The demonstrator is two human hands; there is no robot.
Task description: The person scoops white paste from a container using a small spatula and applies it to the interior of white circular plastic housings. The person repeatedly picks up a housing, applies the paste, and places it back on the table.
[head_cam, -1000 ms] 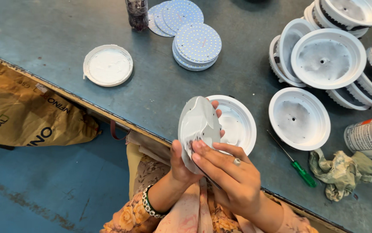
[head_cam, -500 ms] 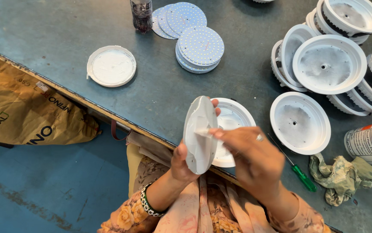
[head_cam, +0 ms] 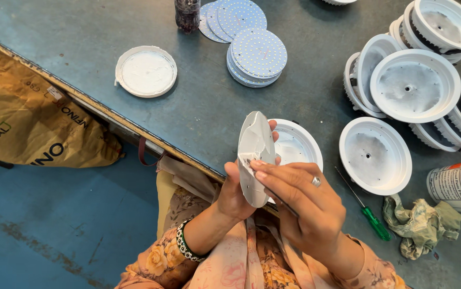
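Above the grey worktop [head_cam: 198, 112] edge, we note the left hand [head_cam: 236, 195] gripping a thin round silvery metal disc [head_cam: 255, 155] upright; right hand [head_cam: 308, 206] fingertips press its face. Risk: edge-only grip, disc may slip onto the white round lamp housing [head_cam: 297, 147].

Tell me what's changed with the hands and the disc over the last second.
The left hand turned the round disc more edge-on. The right hand slid across it, fingers now pressed to its face. The white housing behind and the green screwdriver stayed put.
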